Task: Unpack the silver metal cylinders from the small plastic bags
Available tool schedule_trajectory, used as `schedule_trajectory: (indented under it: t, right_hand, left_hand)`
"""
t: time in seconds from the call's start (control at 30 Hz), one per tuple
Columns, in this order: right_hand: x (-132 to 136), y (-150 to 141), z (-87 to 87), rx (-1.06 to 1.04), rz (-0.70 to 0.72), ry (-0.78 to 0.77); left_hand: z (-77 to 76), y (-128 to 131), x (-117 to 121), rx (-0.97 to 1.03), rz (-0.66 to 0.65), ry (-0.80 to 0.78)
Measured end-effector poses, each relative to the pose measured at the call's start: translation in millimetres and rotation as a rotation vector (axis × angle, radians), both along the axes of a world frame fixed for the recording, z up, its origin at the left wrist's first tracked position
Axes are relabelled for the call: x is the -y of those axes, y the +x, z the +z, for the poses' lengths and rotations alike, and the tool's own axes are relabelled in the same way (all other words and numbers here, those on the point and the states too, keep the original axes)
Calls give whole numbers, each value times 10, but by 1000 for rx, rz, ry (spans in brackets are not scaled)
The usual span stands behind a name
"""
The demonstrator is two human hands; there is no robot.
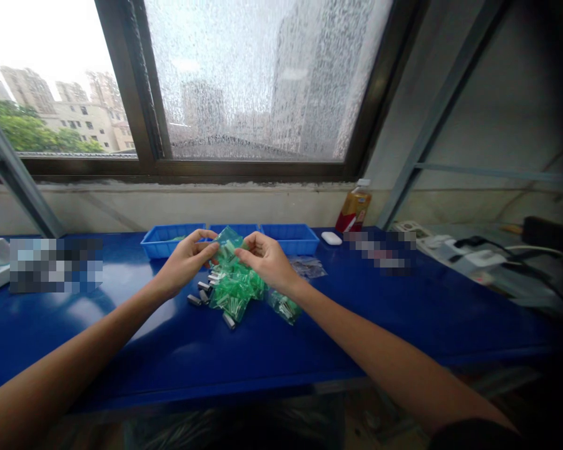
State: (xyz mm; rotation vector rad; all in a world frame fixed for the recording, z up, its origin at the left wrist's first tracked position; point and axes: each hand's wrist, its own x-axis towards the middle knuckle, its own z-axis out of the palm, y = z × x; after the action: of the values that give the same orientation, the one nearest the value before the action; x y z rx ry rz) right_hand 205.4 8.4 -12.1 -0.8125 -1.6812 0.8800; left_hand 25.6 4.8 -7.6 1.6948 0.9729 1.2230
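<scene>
Between my two hands a small clear green plastic bag (228, 244) is held up over the table. My left hand (190, 259) pinches its left edge, and my right hand (266, 257) grips the right side; something pale shows inside. Below them lies a heap of green plastic bags (237, 289) with slim pale pieces in them. Several short silvery metal cylinders (194, 300) are scattered along the heap's left and front. Under my right wrist rests another filled green bag (285, 307), partly covered by the arm.
Blue trays (173, 240) stand in a row behind my hands. Flat clear bags (308, 267) lie right of them on the blue table (178, 362). Farther right are a white rounded case (331, 238) and a drink bottle (355, 206). A power strip with cables (478, 259) sits at far right.
</scene>
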Motion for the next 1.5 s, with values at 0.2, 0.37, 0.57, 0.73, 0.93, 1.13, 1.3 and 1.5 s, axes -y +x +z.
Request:
schedule_trajectory:
  t: [0.2,0.37,0.57,0.73,0.93,1.13,1.3,1.5]
  right_hand:
    - [19,-8,-17,42,19,-30]
    - [65,-4,17,127,6,3]
    - [58,-4,14,186,-31,22]
    - [61,-6,12,221,-79,87]
    - [127,59,86,321,-202,529]
    - [171,80,120,301,-220,724]
    - [176,81,119,335,-142,646]
    - [194,87,123,345,89,508]
  left_hand:
    - [-43,37,29,-44,-220,-49]
    - [-75,41,35,103,-307,-158]
    - [-42,41,40,55,-250,-90]
    - [-79,33,-2,-46,-88,22]
    - [-23,36,31,146,-14,-126]
    - [146,52,139,527,-276,-405]
    - [108,62,141,431,-231,-213]
    - [31,47,91,239,-43,-7]
